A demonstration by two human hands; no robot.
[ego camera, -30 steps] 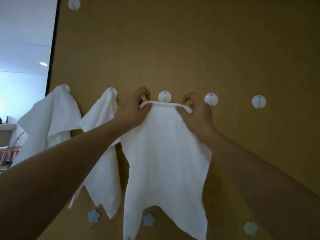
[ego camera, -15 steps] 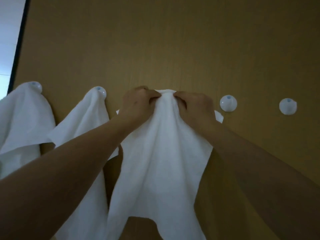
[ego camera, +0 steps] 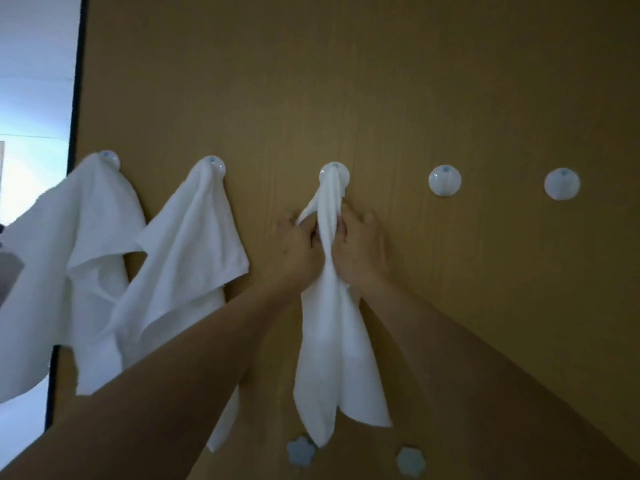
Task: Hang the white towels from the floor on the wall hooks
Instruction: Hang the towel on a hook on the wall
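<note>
Right now your two hands meet at the third towel (ego camera: 334, 341), which hangs from the third hook (ego camera: 334, 174) in the row on the brown wall (ego camera: 346, 81). The cloth is bunched into a narrow neck just below the hook and spreads wider toward its lower corners. Your left hand (ego camera: 301, 247) has its fingers curled into the left side of that neck, pinching the fabric. Your right hand (ego camera: 360, 247) presses against the right side of the same neck, fingers bent around the cloth, so both hands are gripping this one towel just under the hook.

To the left, two more white towels are already up. The far-left towel (ego camera: 72, 258) drapes from the first hook (ego camera: 110, 159), close to the dark edge of the wall panel, and the second towel (ego camera: 183, 258) drapes from the second hook (ego camera: 214, 165); the two overlap slightly where their folds meet. Your left forearm crosses in front of the lower part of the second towel.

To the right of your hands, two round white hooks carry nothing: the fourth hook (ego camera: 445, 180) near the towel you hold, and the fifth hook (ego camera: 561, 183) farther right. Low on the wall, two pale flower-shaped pieces (ego camera: 300, 451) sit just beneath the hanging towel's bottom tip.
</note>
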